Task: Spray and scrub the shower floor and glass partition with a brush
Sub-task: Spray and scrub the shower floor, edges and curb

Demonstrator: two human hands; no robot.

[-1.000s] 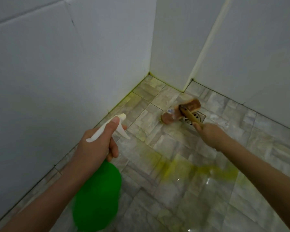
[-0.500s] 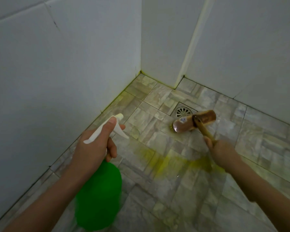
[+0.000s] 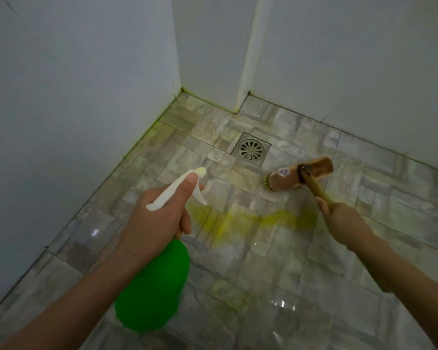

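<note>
My left hand [image 3: 157, 218] grips a green spray bottle [image 3: 153, 291] by its white trigger head, thumb on top, nozzle aimed at the floor ahead. My right hand [image 3: 344, 222] holds the wooden handle of a brown scrub brush [image 3: 288, 179]. The brush head rests on the wet, stone-patterned shower floor [image 3: 263, 261], just right of and below the square metal drain [image 3: 252, 148]. A smear of yellow-green liquid [image 3: 250, 219] lies on the tiles between my two hands.
White tiled walls [image 3: 74, 109] close the corner on the left and at the back, with a white vertical strip [image 3: 248, 51] in the back wall. Yellow-green staining runs along the left wall's base. Wet tile stretches toward me.
The brush has slid from over the drain to the right and toward me, leaving the drain uncovered. The spray bottle stays held in about the same pose.
</note>
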